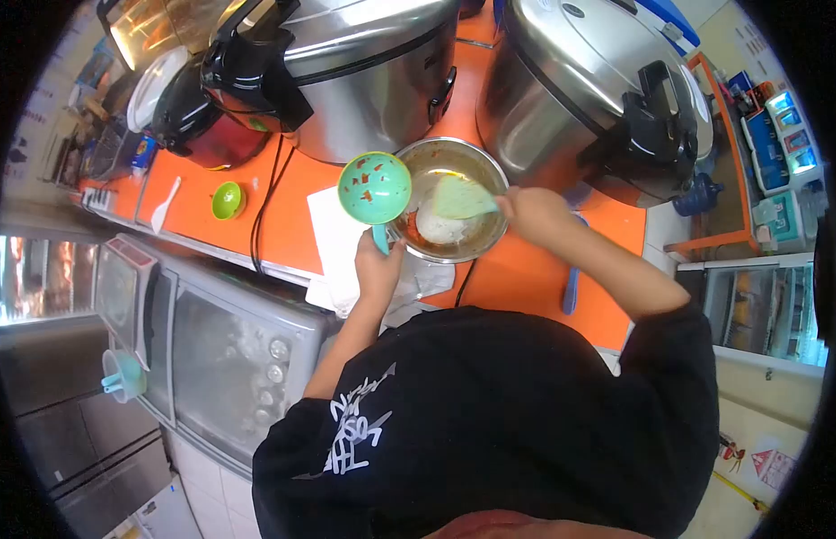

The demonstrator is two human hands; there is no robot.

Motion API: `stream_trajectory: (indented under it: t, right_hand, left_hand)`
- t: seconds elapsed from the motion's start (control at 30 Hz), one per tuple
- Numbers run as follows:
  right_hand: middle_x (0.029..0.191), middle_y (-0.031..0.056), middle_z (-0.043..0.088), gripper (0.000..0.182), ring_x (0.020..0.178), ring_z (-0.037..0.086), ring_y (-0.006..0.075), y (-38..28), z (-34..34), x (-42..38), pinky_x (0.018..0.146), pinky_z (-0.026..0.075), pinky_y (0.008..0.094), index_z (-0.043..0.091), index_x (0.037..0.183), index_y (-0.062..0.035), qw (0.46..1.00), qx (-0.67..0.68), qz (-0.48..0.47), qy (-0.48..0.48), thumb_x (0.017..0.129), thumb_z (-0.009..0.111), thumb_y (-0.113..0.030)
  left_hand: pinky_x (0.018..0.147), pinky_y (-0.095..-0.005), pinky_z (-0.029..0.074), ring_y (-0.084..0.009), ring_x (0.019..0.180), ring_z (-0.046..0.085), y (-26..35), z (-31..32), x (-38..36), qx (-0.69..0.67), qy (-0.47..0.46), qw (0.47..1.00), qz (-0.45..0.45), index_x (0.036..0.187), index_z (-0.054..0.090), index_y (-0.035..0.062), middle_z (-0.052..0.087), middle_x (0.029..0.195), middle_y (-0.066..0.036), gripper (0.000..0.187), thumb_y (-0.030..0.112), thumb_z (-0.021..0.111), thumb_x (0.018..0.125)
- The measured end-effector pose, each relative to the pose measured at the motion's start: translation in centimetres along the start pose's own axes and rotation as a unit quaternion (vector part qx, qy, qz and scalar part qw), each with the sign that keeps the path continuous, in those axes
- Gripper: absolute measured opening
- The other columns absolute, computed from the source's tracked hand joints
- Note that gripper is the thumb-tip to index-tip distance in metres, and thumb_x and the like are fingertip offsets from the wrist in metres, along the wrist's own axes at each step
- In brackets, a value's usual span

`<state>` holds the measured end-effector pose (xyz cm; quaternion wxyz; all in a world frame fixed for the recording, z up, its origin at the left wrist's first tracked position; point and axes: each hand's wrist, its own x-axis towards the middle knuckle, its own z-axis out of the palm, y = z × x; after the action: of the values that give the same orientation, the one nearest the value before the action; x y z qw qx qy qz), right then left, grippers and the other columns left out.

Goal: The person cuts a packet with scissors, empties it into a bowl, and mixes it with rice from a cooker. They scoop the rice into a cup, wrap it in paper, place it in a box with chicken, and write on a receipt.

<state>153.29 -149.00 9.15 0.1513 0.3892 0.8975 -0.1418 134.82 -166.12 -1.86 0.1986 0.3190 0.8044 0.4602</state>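
Observation:
My left hand is closed round the short handle of a mint-green plastic scoop, held over the left rim of a steel bowl. Red bits cling to the scoop's inside. In my right hand is a pale green rice paddle, its blade inside the bowl. A mound of white rice lies under the blade, with some red-orange bits and an oily sheen around it. The paddle's blade hides part of the rice.
Two large steel rice cookers, left and right, stand behind the bowl on the orange counter. Left are a small green bowl, a white spoon and a black cable. A blue-handled utensil lies right. A glass-topped freezer stands lower left.

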Motion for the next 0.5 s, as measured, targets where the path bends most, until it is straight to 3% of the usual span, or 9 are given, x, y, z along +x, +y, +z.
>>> stream_trajectory:
  t: [0.1, 0.17, 0.23, 0.37, 0.47, 0.5]
  right_hand:
    - [0.090, 0.0146, 0.063, 0.045, 0.085, 0.061, 0.0286, -1.0, 5.6, 2.3, 0.068, 0.047, 0.0432, 0.062, 0.090, -0.0020, 0.997, -0.003, 0.056, -0.062, 0.090, 0.034, -0.037]
    - [0.091, 0.0132, 0.063, 0.047, 0.086, 0.061, 0.0271, -1.5, 8.4, 3.1, 0.068, 0.048, 0.0426, 0.062, 0.093, -0.0031, 0.989, -0.027, 0.110, -0.091, 0.091, 0.031, -0.039]
    - [0.094, 0.0120, 0.063, 0.046, 0.087, 0.061, 0.0264, -2.6, 8.0, 4.0, 0.069, 0.048, 0.0419, 0.062, 0.096, -0.0042, 0.986, -0.055, 0.102, -0.122, 0.092, 0.031, -0.037]
    - [0.096, 0.0095, 0.063, 0.043, 0.086, 0.061, 0.0259, -2.1, 1.8, 7.6, 0.070, 0.048, 0.0401, 0.063, 0.097, -0.0079, 0.980, -0.144, 0.019, -0.136, 0.092, 0.031, -0.036]
    - [0.100, 0.0087, 0.062, 0.041, 0.090, 0.060, 0.0244, -4.8, -0.5, 5.7, 0.075, 0.047, 0.0398, 0.063, 0.098, -0.0097, 0.983, -0.146, -0.056, -0.094, 0.090, 0.034, -0.038]
    - [0.099, 0.0096, 0.062, 0.041, 0.089, 0.060, 0.0255, -5.9, 1.7, 5.4, 0.075, 0.047, 0.0411, 0.061, 0.101, -0.0092, 0.985, -0.131, -0.011, -0.109, 0.090, 0.033, -0.037]
  left_hand:
    - [0.060, -0.0364, 0.045, -0.0291, 0.065, 0.058, -0.8, 1.4, 0.0, 0.036, 0.003, 0.999, 0.023, 0.081, 0.051, -0.0018, 0.058, 0.071, -0.017, 0.027, 0.013, 0.069, 0.068]
    - [0.063, -0.0382, 0.044, -0.0331, 0.068, 0.057, -0.6, 1.4, 0.2, 0.015, -0.001, 1.000, 0.017, 0.085, 0.050, -0.0021, 0.057, 0.073, -0.019, 0.028, 0.011, 0.067, 0.067]
    - [0.067, -0.0413, 0.044, -0.0387, 0.075, 0.056, 0.1, 1.0, 0.0, -0.007, -0.026, 1.000, -0.016, 0.091, 0.050, -0.0036, 0.057, 0.079, -0.023, 0.031, 0.009, 0.065, 0.067]
    - [0.067, -0.0418, 0.044, -0.0393, 0.075, 0.056, -0.7, 1.1, 0.4, 0.009, -0.019, 1.000, 0.003, 0.093, 0.049, -0.0037, 0.056, 0.079, -0.024, 0.031, 0.008, 0.063, 0.067]
    - [0.067, -0.0419, 0.044, -0.0396, 0.075, 0.056, -1.7, 1.2, 0.0, 0.001, -0.020, 1.000, 0.005, 0.094, 0.049, -0.0038, 0.056, 0.080, -0.024, 0.031, 0.007, 0.062, 0.068]
    - [0.067, -0.0420, 0.044, -0.0396, 0.075, 0.056, -1.9, 1.2, 0.0, -0.007, -0.015, 1.000, 0.013, 0.094, 0.049, -0.0037, 0.056, 0.079, -0.024, 0.031, 0.007, 0.062, 0.068]
